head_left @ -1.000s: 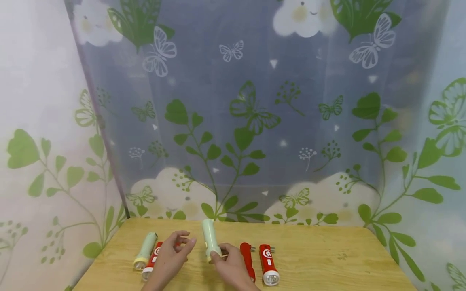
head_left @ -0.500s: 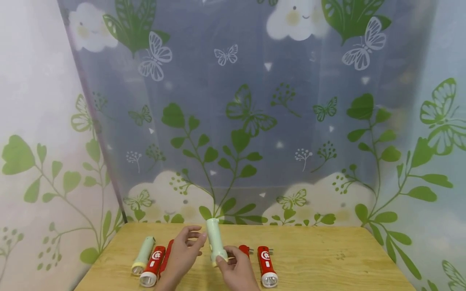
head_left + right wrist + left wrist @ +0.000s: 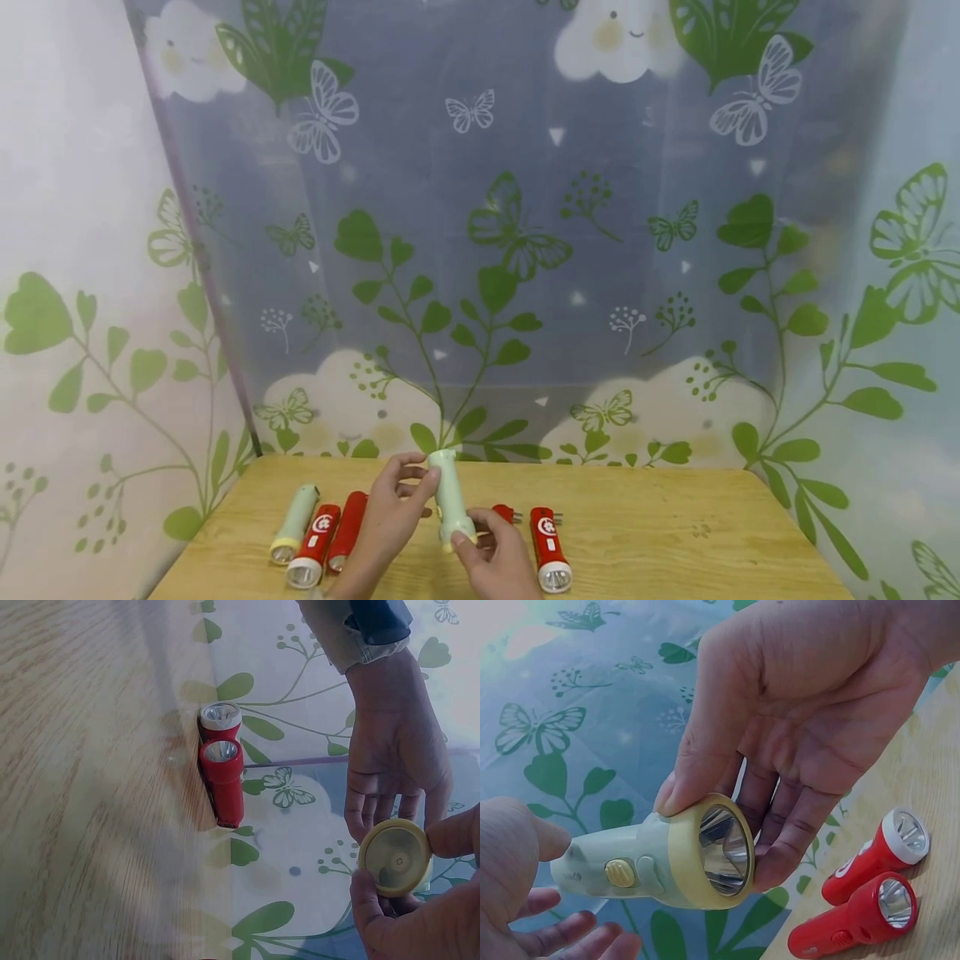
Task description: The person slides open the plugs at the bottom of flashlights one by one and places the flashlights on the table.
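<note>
A pale green flashlight (image 3: 452, 498) with a cream rim stands tilted above the table in the head view, its tail up. My right hand (image 3: 501, 557) holds it by the head end, thumb and fingers about the rim. Beside the tail is my left hand (image 3: 395, 505), its thumb at the flashlight's end; contact is not clear. In the left wrist view, the left hand's fingers (image 3: 570, 936) lie loosely spread below the tail. That view also shows a yellow switch (image 3: 620, 873) on the body and the clear lens (image 3: 726, 851).
On the wooden table (image 3: 660, 542), left of the hands, lie another green flashlight (image 3: 296, 521), a red-and-white one (image 3: 318, 537) and a plain red one (image 3: 348, 529). To the right are a red-and-white flashlight (image 3: 550, 546) and a red one (image 3: 504, 511), partly hidden. Patterned cloth (image 3: 600, 250) hangs behind.
My left hand has moved right, up to the green flashlight's tail. The held flashlight has shifted slightly right. More of the left-hand red flashlight now shows.
</note>
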### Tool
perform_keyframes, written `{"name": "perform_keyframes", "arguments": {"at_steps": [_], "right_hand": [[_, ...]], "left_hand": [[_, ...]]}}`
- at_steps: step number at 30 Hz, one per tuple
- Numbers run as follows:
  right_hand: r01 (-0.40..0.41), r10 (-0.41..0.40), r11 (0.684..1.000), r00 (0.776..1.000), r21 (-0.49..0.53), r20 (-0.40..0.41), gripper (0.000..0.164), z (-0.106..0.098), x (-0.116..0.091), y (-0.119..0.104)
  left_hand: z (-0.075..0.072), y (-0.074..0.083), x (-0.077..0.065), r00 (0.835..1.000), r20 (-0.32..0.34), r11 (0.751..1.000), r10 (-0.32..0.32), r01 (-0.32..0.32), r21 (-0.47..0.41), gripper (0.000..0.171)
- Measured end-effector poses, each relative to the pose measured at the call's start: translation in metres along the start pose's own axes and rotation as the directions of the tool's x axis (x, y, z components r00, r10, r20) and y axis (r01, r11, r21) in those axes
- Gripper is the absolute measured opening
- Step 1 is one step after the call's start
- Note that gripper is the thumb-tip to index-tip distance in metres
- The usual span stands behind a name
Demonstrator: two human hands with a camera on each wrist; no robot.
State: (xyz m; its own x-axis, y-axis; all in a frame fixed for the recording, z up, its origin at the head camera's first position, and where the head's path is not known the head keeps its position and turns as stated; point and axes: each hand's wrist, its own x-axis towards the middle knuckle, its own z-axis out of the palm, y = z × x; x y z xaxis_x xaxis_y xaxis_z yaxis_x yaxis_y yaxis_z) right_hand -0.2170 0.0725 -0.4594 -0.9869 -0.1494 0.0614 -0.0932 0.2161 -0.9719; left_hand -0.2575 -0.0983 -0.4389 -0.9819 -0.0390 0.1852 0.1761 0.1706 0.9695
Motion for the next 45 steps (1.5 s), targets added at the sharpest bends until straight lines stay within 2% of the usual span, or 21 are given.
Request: {"name": "perform_keyframes", "arguments": {"at_steps": [13,32,45], "right_hand": [[0.023,-0.023,1.000,1.000,0.005,0.020,0.047,-0.005,-0.003,0.001],[0.030,-0.030,1.000,0.999,-0.002,0.023,0.048,-0.011,-0.005,0.006],[0.024,-0.024,1.000,1.000,-0.012,0.009,0.048,-0.014,-0.006,0.009]], "left_hand": [[0.007,0.002,0.003,0.999,0.046,0.999,-0.011,0.012,-0.031,0.048],[0.012,0.001,0.005,0.996,0.088,0.994,-0.013,0.022,-0.103,0.042],[0.014,0.002,0.005,0.994,0.103,0.996,-0.026,0.034,-0.084,0.044]]}}
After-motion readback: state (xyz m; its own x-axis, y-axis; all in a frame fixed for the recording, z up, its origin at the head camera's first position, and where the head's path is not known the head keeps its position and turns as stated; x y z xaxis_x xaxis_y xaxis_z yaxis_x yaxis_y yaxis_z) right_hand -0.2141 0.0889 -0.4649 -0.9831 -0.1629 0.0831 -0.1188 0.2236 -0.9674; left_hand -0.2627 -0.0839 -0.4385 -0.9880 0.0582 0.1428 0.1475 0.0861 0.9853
